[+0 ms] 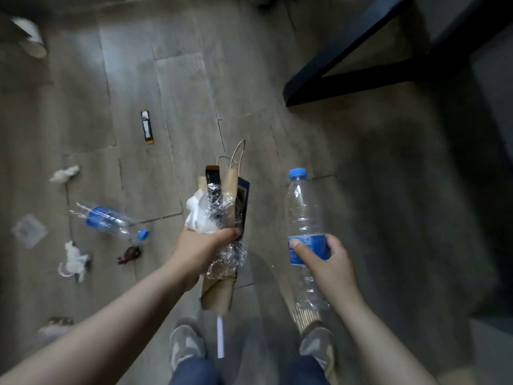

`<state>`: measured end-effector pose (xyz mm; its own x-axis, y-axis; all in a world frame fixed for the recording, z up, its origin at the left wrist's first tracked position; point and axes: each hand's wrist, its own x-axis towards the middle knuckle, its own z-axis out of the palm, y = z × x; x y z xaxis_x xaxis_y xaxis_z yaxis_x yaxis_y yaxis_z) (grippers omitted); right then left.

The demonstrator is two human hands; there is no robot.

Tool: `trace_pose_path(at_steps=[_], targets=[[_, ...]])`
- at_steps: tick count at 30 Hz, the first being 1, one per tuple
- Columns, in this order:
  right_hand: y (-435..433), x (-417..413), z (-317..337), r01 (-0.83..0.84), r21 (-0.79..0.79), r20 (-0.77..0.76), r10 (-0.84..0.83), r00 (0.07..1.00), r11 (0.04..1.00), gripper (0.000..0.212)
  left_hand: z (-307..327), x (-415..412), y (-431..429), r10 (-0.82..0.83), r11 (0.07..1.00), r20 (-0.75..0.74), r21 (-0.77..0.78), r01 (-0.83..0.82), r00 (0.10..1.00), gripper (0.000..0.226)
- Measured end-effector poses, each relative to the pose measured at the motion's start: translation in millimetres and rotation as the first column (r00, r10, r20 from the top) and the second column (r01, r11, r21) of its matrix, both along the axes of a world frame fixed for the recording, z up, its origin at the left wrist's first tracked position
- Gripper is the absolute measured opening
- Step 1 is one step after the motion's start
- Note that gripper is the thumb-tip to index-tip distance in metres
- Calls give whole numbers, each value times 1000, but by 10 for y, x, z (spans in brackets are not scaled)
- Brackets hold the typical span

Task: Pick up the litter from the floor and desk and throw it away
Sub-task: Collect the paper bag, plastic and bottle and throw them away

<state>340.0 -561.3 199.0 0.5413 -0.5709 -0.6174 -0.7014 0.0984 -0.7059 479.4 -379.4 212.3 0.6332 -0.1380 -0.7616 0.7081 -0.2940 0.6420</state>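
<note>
Head view, right hand (330,262) gripping clear blue-capped bottle (305,218)

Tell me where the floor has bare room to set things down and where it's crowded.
Bare floor lies right of the held bottle, below the black frame, and across the upper middle between the black wrapper and that frame. The left is crowded: a lying bottle, crumpled tissues, a brown scrap.

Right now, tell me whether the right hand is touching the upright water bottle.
Touching. The head view shows the right hand curled round the water bottle at its blue label, thumb across the front.
</note>
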Motion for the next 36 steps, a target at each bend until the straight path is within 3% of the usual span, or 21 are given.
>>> trace_pose_path(at_steps=[5, 10, 16, 21, 29, 36], targets=[[16, 70, 1475, 43, -46, 79, -39, 996, 998, 32, 1474, 36, -37, -32, 998, 99, -49, 37, 995, 49], [-27, 306, 3082, 106, -79, 195, -89, 977, 991, 32, 3023, 146, -78, -46, 990, 190, -119, 69, 981, 46], [20, 346, 4911, 200, -136, 395, -132, 909, 970, 39, 4627, 138, -36, -88, 975, 288, -170, 141, 954, 65], [76, -37, 6196, 355, -173, 525, -219, 822, 919, 27, 5833, 100, -64, -188, 923, 413, -237, 304, 891, 60], [-64, -816, 7566, 518, -218, 702, -236, 672, 827, 34, 7229, -373, -584, -248, 754, 567, -396, 524, 786, 57], [-203, -1799, 8140, 649, -235, 784, -253, 566, 724, 28, 7808, -1197, -1077, -312, 610, 611, -458, 646, 728, 52]])
